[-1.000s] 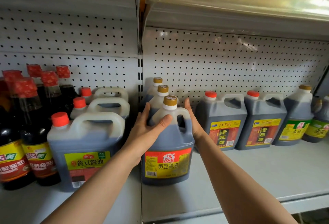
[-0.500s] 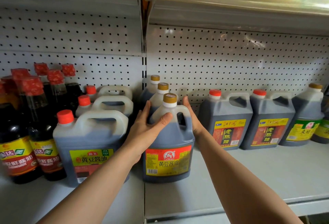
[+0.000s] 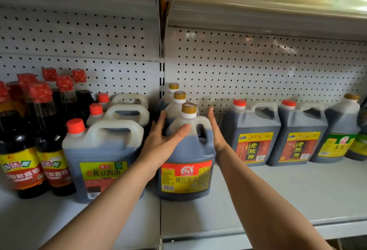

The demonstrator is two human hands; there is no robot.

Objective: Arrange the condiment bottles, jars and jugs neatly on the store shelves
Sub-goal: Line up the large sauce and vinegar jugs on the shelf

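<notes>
On the grey shelf (image 3: pixel 278 190), a row of red-capped handled jugs (image 3: pixel 103 150) stands just left of the gold-capped soy sauce jug (image 3: pixel 186 170), tall dark bottles (image 3: pixel 37 150) crowd the far left, and two red-capped vinegar jugs (image 3: pixel 254 136) stand to its right with bare shelf between. The gold-capped jug stands upright at the front of a file of two like jugs (image 3: pixel 176 103), dark liquid below a pale neck, with a red-and-yellow label. The left hand (image 3: pixel 164 142) presses its left shoulder with straight fingers, and the right hand (image 3: pixel 215 130) lies flat against its handle side; neither grip curls round it.
</notes>
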